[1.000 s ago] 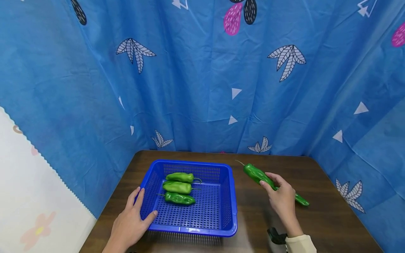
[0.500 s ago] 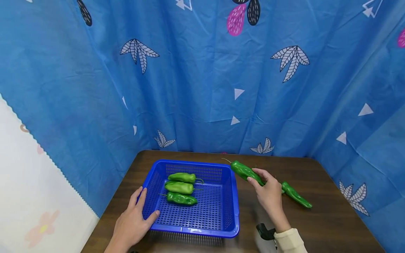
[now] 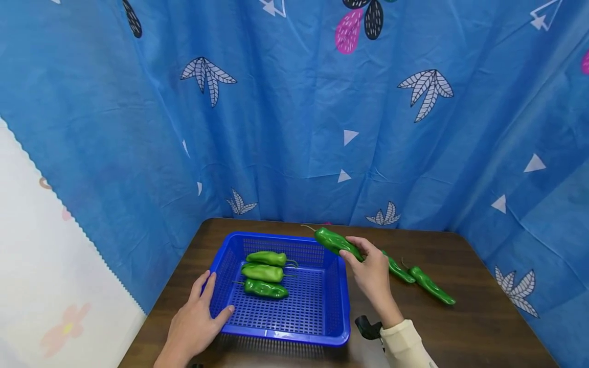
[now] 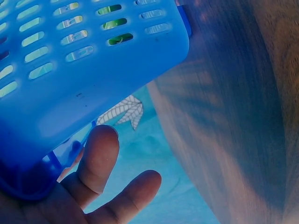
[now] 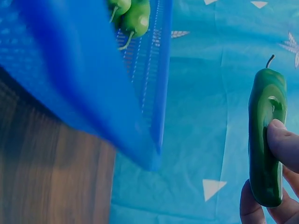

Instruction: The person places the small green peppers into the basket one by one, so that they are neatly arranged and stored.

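In the head view, a blue plastic basket (image 3: 322, 339) on the table has three green peppers lying side by side in it, the nearest being a dark green pepper (image 3: 266, 289). My left hand (image 3: 193, 317) rests on the basket's left rim, fingers spread and thumb over its near left corner. Another long green pepper (image 3: 336, 242) is pinched between the thumb and fingers of my right hand (image 3: 370, 268), raised over the basket's far right corner. Its stem points to the far left. The right wrist view shows this held pepper (image 5: 266, 140) beside the basket wall.
Right of my right hand, two more green peppers lie on the brown table, one partly behind the hand (image 3: 399, 270) and one farther right (image 3: 432, 287). A blue patterned curtain (image 3: 299, 128) hangs along the table's back and sides.
My right hand has moved left with its pepper, from over the table to the basket's right rim, uncovering the peppers on the table. The left hand stays on the basket.
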`<action>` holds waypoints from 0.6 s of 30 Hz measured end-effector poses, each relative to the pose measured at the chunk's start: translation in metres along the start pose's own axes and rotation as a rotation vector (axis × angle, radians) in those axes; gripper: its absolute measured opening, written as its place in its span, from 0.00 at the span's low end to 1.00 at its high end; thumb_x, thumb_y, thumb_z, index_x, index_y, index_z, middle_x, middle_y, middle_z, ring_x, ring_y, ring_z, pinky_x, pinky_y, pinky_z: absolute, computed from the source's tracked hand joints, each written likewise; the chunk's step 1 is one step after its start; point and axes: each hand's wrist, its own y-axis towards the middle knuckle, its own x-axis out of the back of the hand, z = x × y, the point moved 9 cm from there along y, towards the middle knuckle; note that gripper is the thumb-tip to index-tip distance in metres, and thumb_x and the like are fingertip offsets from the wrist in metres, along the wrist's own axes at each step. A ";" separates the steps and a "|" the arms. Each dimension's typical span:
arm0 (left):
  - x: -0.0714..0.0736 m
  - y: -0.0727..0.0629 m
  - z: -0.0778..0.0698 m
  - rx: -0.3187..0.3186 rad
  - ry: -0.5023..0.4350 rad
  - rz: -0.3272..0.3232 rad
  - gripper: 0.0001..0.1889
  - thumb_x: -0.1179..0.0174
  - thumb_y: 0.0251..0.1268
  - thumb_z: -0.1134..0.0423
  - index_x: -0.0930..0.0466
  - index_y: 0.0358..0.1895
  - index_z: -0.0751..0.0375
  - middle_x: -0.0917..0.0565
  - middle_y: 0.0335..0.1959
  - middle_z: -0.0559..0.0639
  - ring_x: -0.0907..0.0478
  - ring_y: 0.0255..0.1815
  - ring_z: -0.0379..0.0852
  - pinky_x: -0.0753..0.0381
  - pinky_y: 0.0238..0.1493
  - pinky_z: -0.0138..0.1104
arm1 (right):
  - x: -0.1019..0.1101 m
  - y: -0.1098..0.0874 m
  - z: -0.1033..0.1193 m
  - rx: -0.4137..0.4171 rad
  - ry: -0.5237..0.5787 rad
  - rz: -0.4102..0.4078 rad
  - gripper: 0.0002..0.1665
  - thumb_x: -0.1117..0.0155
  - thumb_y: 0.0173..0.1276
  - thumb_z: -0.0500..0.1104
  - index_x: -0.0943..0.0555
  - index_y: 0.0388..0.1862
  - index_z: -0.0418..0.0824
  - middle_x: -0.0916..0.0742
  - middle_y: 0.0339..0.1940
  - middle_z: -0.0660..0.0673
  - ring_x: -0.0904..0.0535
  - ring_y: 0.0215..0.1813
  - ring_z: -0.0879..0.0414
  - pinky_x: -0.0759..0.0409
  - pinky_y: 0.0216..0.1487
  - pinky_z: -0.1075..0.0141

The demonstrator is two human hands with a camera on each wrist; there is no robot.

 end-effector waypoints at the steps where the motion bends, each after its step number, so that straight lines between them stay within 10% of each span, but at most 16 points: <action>1: 0.000 0.000 0.000 0.000 -0.001 -0.002 0.51 0.40 0.62 0.33 0.47 0.80 0.58 0.51 0.81 0.57 0.16 0.52 0.64 0.18 0.31 0.49 | -0.002 0.000 0.002 0.001 0.001 0.007 0.22 0.25 0.62 0.45 0.15 0.55 0.45 0.09 0.44 0.47 0.15 0.40 0.55 0.21 0.39 0.66; 18: 0.000 -0.001 0.000 0.000 -0.001 -0.008 0.51 0.40 0.62 0.32 0.47 0.80 0.57 0.50 0.81 0.56 0.15 0.51 0.60 0.20 0.29 0.45 | -0.037 -0.002 0.036 0.052 0.047 0.053 0.21 0.22 0.59 0.45 0.14 0.53 0.48 0.10 0.38 0.49 0.18 0.35 0.57 0.23 0.34 0.67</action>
